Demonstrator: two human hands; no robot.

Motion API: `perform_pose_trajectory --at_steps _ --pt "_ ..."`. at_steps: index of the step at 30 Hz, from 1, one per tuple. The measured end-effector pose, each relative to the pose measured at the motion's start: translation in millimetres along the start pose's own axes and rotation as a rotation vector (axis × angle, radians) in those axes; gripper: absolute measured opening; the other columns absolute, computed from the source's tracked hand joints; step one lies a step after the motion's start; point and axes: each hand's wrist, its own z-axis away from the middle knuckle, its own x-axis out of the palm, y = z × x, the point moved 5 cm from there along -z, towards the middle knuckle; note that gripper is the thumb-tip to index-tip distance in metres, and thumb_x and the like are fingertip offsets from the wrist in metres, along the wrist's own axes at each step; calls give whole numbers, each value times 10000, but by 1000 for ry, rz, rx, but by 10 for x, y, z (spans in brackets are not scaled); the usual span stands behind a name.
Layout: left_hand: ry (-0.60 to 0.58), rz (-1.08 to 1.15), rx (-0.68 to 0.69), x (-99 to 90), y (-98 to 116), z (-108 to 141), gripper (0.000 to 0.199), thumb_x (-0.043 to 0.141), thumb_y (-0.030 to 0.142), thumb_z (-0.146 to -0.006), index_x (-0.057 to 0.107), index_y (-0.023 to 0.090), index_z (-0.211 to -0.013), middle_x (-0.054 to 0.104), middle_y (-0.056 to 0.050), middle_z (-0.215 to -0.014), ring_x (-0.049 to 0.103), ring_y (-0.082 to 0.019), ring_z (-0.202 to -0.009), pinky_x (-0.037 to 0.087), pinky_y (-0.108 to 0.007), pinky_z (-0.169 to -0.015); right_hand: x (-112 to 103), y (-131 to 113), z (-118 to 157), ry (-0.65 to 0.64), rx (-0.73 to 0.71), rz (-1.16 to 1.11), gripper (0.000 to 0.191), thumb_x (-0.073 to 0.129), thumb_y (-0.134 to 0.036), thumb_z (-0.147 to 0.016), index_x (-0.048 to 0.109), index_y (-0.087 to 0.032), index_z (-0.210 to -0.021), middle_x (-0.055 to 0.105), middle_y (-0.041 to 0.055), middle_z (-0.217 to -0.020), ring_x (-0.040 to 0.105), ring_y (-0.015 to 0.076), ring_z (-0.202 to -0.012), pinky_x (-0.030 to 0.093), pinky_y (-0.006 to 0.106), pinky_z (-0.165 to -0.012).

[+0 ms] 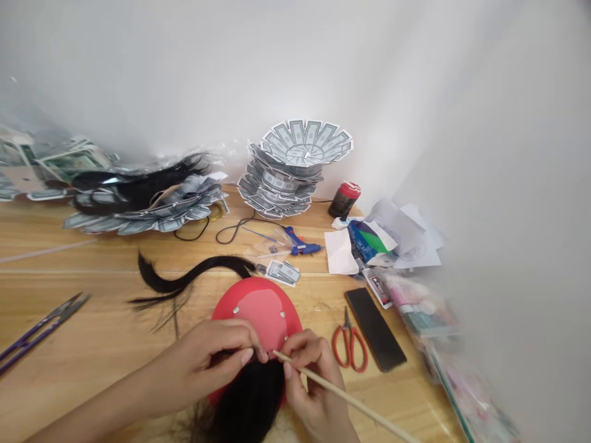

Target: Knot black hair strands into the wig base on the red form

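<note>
Head camera view: a smooth, domed red form (262, 301) dotted with small pale studs (283, 314) sits on the wood-grain tabletop (115, 307), glossy black hair (252, 400) spilling over its near side. The left hand (226, 360) pinches at the hair's top edge, fingertips nearly closed; the right hand (314, 375) grips a slender pale wooden stick (341, 394), its tip at the same edge. Red-handled scissors (350, 344) lie to the right.
</note>
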Motion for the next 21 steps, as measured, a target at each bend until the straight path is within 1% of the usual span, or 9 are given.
perform_pose_trajectory --at_steps 4,7,9,12,14,16,18,20,21 --pt "5 54 -35 -24 9 -12 249 481 225 -1015 729 234 -989 731 13 -938 680 -139 -863 474 -185 -781 6 60 -9 43 25 -64 91 661 -260 -988 629 -282 -906 666 -13 -870 682 120 -776 560 206 -699" --pt "27 211 -128 -45 -43 -17 231 537 271 -1013 767 269 -986 739 22 -932 665 -146 -864 470 -183 -777 4 103 -21 70 54 -122 103 670 -303 -990 609 -282 -910 663 -29 -849 687 112 -753 576 207 -700" --pt "56 305 -165 -49 -91 -14 219 567 311 -1010 781 281 -968 740 23 -929 655 -150 -866 471 -186 -780 7 116 -25 72 73 -151 114 683 -302 -984 603 -277 -907 677 -32 -841 701 110 -733 582 207 -691" --pt "98 362 -184 -47 -163 -6 251 567 365 -1022 789 277 -945 732 9 -931 652 -163 -887 484 -206 -818 21 118 -21 82 89 -170 108 685 -283 -987 605 -275 -916 694 -32 -834 720 106 -734 589 201 -699" --pt "112 384 -200 -45 -205 0 270 572 391 -1027 794 269 -932 725 2 -928 638 -152 -832 492 -212 -810 40 112 -16 96 83 -168 97 682 -281 -992 613 -277 -924 691 -37 -835 731 101 -747 593 195 -717" --pt "118 395 -209 -47 -228 6 276 583 405 -1025 794 261 -920 717 7 -917 563 -106 -669 479 -190 -706 57 98 -16 111 65 -160 94 681 -295 -993 619 -283 -924 682 -42 -845 737 93 -751 595 184 -722" --pt "116 400 -208 -52 -235 9 281 588 417 -1020 791 253 -916 704 17 -899 418 -65 -522 404 -169 -553 68 74 -26 110 51 -142 89 679 -294 -994 629 -284 -921 680 -40 -855 739 93 -757 598 183 -726" --pt "115 400 -202 -53 -234 8 282 586 423 -1017 788 253 -918 682 31 -849 308 -54 -465 312 -172 -460 71 42 -39 87 43 -118 83 676 -277 -994 644 -283 -918 686 -30 -859 743 104 -774 605 200 -738" --pt "115 398 -200 -52 -233 7 281 585 423 -1017 787 255 -919 670 37 -823 286 -54 -459 287 -176 -443 68 26 -44 73 41 -105 83 675 -268 -994 649 -281 -916 689 -23 -861 745 112 -785 606 208 -740"
